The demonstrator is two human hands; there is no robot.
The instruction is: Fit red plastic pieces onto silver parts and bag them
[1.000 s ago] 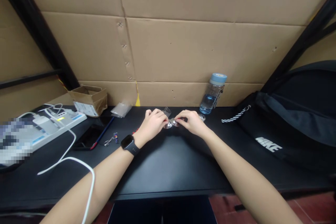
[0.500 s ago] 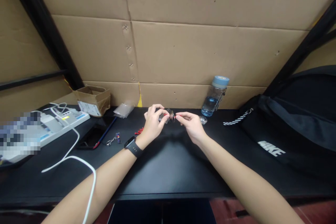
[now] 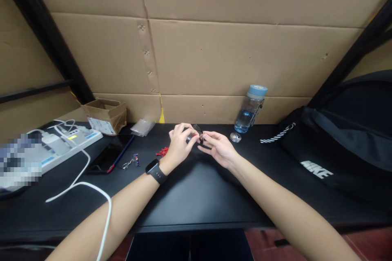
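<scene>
both hands [image 3: 196,145] — close together — hold something small [image 3: 200,136]

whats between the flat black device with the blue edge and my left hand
In the head view, a silver clasp with a dark patterned tag and, nearer the left hand, some small red pieces.

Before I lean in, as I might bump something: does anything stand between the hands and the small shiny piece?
Nothing visible: the left hand and right hand meet at the small shiny piece. The bottle stands off to the right.
</scene>
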